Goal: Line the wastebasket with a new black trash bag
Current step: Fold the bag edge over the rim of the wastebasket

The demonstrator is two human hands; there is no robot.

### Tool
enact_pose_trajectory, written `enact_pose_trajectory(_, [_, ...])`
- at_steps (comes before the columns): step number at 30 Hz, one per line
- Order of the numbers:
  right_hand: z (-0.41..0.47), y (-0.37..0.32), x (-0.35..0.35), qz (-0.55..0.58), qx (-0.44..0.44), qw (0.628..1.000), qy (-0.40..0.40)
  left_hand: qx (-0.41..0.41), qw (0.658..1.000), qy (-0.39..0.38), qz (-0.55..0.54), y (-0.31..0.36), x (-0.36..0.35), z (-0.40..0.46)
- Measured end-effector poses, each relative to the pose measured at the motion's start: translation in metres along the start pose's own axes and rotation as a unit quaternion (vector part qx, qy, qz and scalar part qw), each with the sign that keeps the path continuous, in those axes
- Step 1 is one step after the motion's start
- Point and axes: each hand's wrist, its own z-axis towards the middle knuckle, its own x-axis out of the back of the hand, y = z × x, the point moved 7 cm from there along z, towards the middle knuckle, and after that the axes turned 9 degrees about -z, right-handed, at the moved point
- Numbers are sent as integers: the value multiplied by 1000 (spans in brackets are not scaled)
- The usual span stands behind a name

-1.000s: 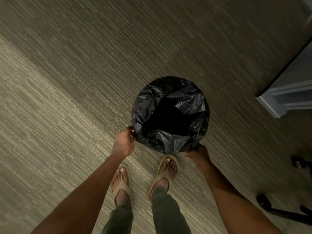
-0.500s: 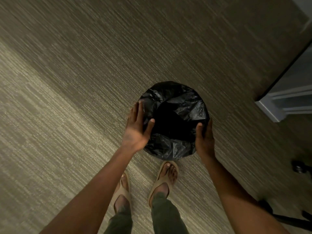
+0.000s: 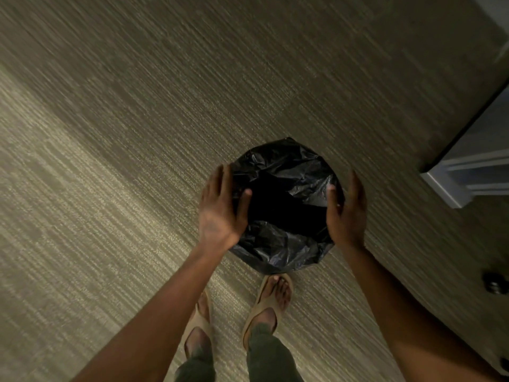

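Observation:
A round wastebasket stands on the carpet in front of my feet, fully covered by a crinkled black trash bag (image 3: 286, 244) folded over its rim, with a dark hollow in the middle. My left hand (image 3: 220, 213) lies flat against the bag's left side, fingers spread, thumb over the rim. My right hand (image 3: 347, 213) presses the right side the same way, fingers extended. Neither hand grips anything. The basket itself is hidden under the bag.
Grey-green striped carpet (image 3: 137, 133) surrounds the basket. My sandalled feet (image 3: 272, 296) stand just behind it. A white door frame or baseboard corner (image 3: 451, 186) juts in at the right. Dark chair castors (image 3: 495, 282) sit at the lower right.
My hands let go of the bag's lower edge, rose and opened, and now rest flat on the basket's left and right sides. The right hand has slid further up the side.

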Motion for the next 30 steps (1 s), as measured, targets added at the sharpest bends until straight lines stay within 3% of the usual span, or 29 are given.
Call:
enact_pose_trajectory(4, [37, -36, -30, -97, 105, 983, -116, 102, 991, -75, -43, -17, -24, 3])
enact_pose_trajectory(12, [89, -38, -49, -112, 20, 969, -220, 254, 936, -160, -184, -66, -34, 55])
enact_pose_trajectory(14, [85, -41, -42, -59, 7, 978, -202, 230, 953, -120, -154, -62, -26, 58])
enact_pose_trajectory(17, [70, -42, -22, -31, 11, 992, -121, 201, 967, 62, -141, -46, 1, 45])
enact_pose_trajectory(19, [58, -33, -23, -40, -6, 991, -125, 170, 971, 123, -115, -34, 9, 20])
enact_pose_trajectory(20, [55, -29, -24, -45, -13, 990, -136, 154, 976, 108, -107, -30, 4, 7])
enact_pose_trajectory(23, [55, -22, -28, -28, -60, 984, -168, 166, 977, -36, -129, -37, -31, -22])
enact_pose_trajectory(25, [57, -15, -32, 5, -122, 972, -203, 146, 976, -74, -142, -50, -41, -27])
enact_pose_trajectory(27, [58, -10, -26, 13, -119, 976, -180, 117, 982, -70, -131, -55, -36, -25])
enact_pose_trajectory(30, [41, -11, -3, 34, -58, 996, -61, 123, 986, 53, -103, -54, -6, -29])
